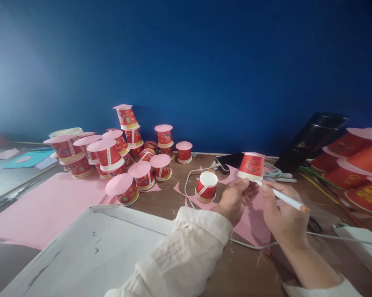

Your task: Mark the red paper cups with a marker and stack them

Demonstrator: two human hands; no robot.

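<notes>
My left hand (237,200) is closed on the lower rim of a red paper cup (251,166), which is upside down with pink paper on its upper end. In my right hand (286,216) is a white pen (286,199) with an orange-brown end. Its tip meets or nearly meets the cup's pale rim; I cannot tell which. Just left of my left hand, another red paper cup (206,192) stands upside down with its white base bare. Pink paper (250,225) with cut edges lies beneath both hands.
Several red cups topped with pink paper discs (139,169) stand and stack at left. More cups (366,192) are at right, near a leaning black bottle (309,140). A white cable (253,247) crosses the table. Scissors (9,200) and a large white sheet (102,251) lie left.
</notes>
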